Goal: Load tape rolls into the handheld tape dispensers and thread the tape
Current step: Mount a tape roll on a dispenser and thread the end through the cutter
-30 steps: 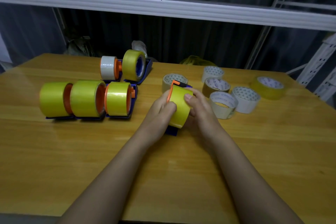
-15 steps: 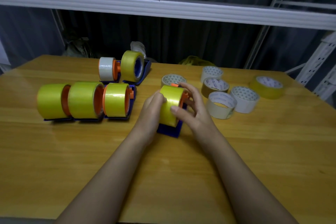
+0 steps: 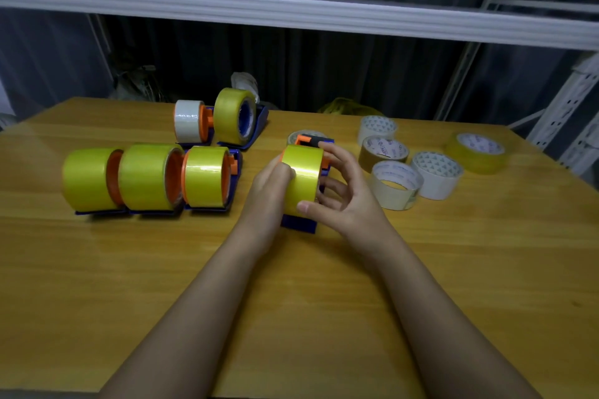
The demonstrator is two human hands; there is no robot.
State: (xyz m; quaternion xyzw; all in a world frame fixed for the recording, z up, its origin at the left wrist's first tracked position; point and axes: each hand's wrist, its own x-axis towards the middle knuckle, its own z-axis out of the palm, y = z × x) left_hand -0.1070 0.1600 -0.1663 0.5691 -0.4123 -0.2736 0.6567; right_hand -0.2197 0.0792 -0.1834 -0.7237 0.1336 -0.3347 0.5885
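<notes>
A yellow tape roll (image 3: 302, 176) sits upright on a blue and orange handheld dispenser (image 3: 299, 224) at the table's middle. My left hand (image 3: 269, 186) grips the roll from its left side, fingers curled against the tape face. My right hand (image 3: 340, 191) wraps the roll's right side, thumb on the lower front of the tape and fingers behind by the orange hub. The dispenser's black and orange front end (image 3: 309, 140) pokes out above the roll.
Three loaded dispensers with yellow rolls (image 3: 149, 176) stand in a row at left; two more, one white (image 3: 189, 121) and one yellow (image 3: 231, 115), stand behind them. Several loose rolls (image 3: 397, 185) lie at right on the wooden table (image 3: 324, 301). A shelf rail (image 3: 291, 13) runs overhead.
The roll and dispenser turned from tilted to upright and settled on the table. My right thumb slid from the roll's top down to its lower front; my left hand stayed on the left side.
</notes>
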